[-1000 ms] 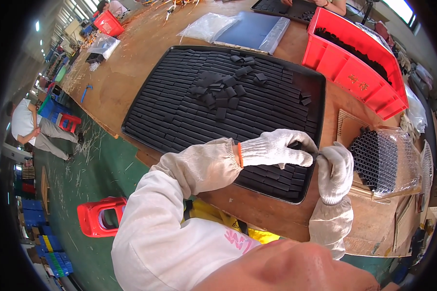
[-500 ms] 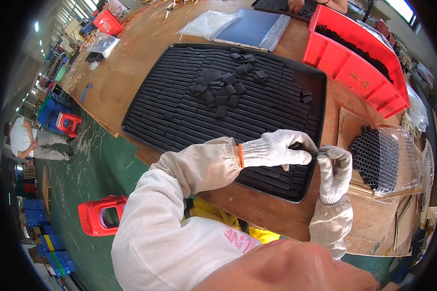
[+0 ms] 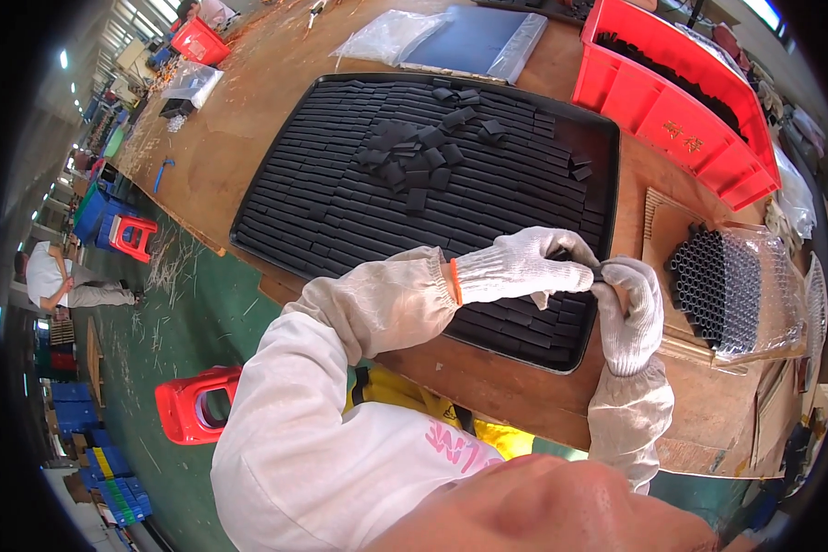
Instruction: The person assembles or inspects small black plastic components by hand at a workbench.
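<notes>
Both my hands wear white knit gloves and meet over the right edge of a black tray (image 3: 591,138). Between their fingertips is a small dark piece (image 3: 598,273), mostly hidden by the gloves. My left hand (image 3: 527,267), with an orange band at its wrist, pinches it from the left. From the right, my right hand (image 3: 633,308) closes on it with bent fingers. Rows of narrow black pieces (image 3: 313,184) fill most of the tray. On top of them, near the middle, lies a loose heap of small flat black pieces (image 3: 414,152).
A red bin (image 3: 681,138) of black parts stands at the back right. Right of my hands, black tubular pieces (image 3: 713,290) in bubble wrap lie on cardboard. Plastic-wrapped sheets (image 3: 474,41) rest beyond the tray. A red stool (image 3: 193,405) stands on the floor at left.
My hands have shifted slightly up in the picture and stay together at the small piece. My right hand has turned a little, its fingers bending more. The view has tilted slightly.
</notes>
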`<move>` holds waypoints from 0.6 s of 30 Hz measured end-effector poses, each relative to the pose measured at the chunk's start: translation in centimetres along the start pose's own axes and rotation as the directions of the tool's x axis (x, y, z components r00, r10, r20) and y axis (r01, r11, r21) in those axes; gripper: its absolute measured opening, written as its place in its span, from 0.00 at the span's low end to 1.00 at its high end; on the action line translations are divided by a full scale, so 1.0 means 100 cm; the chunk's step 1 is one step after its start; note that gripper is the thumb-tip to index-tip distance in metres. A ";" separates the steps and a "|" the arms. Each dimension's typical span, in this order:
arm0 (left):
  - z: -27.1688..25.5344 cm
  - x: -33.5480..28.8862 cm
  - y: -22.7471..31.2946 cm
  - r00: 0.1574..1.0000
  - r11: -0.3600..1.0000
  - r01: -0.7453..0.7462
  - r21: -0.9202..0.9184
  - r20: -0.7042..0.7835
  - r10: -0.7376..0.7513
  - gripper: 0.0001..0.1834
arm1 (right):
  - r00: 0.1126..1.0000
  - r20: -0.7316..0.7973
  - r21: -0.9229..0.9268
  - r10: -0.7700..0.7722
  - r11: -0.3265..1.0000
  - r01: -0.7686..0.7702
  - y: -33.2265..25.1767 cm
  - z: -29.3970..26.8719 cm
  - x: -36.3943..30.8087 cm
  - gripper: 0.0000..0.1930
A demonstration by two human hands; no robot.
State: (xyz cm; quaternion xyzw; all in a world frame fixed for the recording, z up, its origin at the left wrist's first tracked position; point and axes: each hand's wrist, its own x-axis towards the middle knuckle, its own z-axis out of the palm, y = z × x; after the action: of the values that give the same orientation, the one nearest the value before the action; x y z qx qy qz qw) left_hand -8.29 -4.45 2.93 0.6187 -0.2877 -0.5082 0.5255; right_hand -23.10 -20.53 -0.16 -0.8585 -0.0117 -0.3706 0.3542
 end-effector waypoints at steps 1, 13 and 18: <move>0.000 0.003 -0.002 1.000 1.000 -0.021 0.020 0.003 0.021 0.19 | 1.000 -0.008 0.012 0.009 1.000 -0.009 0.000 -0.001 0.001 0.16; -0.024 0.032 0.018 0.825 0.917 -0.189 0.351 -0.451 0.342 0.19 | 0.900 -0.421 -0.182 0.112 0.962 -0.205 0.039 -0.050 0.016 0.09; -0.024 0.076 0.006 0.680 0.401 -0.115 0.909 -0.223 0.698 0.16 | 0.909 -0.413 -0.341 0.053 0.917 -0.209 0.044 -0.059 0.017 0.08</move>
State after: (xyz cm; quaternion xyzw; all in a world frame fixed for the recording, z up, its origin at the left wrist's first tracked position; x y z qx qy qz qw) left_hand -3.52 -10.51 0.81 0.8147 -0.4708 0.0665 0.3320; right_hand -24.32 -27.88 1.10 -0.8165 0.1903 -0.5063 0.2017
